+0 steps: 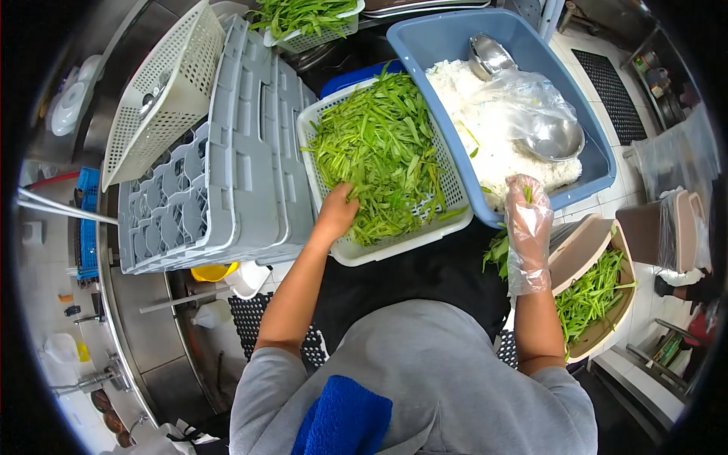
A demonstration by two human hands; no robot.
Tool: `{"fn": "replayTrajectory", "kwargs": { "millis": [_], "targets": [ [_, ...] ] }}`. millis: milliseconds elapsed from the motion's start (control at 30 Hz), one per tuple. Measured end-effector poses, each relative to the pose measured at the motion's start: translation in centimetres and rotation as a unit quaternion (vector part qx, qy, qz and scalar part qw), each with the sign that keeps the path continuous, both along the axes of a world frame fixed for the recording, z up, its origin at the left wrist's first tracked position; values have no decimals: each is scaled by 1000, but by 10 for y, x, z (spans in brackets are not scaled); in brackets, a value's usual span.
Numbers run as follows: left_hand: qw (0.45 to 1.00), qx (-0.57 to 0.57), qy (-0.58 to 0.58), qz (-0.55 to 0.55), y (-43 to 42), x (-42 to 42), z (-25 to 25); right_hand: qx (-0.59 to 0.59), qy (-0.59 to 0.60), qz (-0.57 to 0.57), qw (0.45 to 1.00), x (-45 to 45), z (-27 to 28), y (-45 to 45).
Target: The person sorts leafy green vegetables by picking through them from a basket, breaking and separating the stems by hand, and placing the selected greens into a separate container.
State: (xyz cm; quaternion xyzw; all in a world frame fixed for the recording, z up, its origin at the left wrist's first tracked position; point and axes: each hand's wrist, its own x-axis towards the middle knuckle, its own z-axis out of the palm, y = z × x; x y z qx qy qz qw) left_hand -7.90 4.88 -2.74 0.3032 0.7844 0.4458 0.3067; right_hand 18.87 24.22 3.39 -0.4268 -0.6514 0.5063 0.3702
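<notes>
My bare left hand (339, 210) is at the near left of a white perforated basket (356, 253), its fingers curled into a heap of cut leafy greens (379, 144). My right hand (528, 216), in a clear plastic glove, is closed at the near edge of a blue tub (436, 98). A bunch of leafy greens (497, 254) sticks out at the left of that hand, and green bits show at its fingers. In the tub lies white rice (462, 98) with two metal bowls and a clear plastic bag (523, 102) on it.
A beige bin (580, 265) with long green stems (595, 296) stands at my right. Grey dish racks (254, 152) and a tilted white basket (163, 98) rise at my left. Another basket of greens (307, 19) is at the back. Black mats lie on the tiled floor.
</notes>
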Motion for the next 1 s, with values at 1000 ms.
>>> {"fn": "replayTrajectory", "kwargs": {
  "millis": [1000],
  "targets": [
    [907,170,-378,71,-16,-4,61,46,-24,31,998,0,4,2]
  ]
}}
